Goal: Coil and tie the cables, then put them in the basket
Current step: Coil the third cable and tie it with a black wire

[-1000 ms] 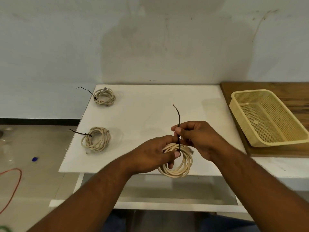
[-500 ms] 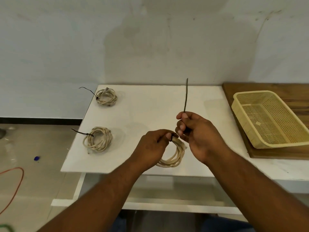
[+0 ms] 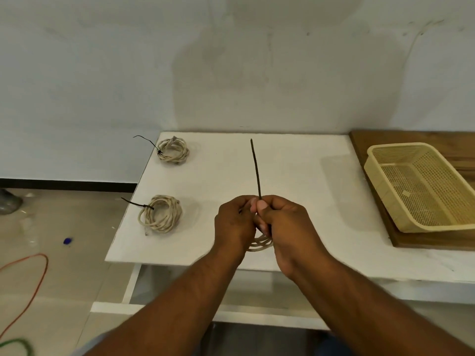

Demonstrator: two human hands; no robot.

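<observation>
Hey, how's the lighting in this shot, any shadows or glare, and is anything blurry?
Head view: soft, even light, with a broad faint shadow on the wall and another on the table beside the basket. Head view: pale glare on the floor at left. Head view: the left hand, right hand, black tie and held coil look fairly sharp.

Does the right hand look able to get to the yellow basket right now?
Likely not yet: the right hand pinches the black tie on the coil, which the left hand also holds. Otherwise the way across the table to the basket looks free.
</observation>
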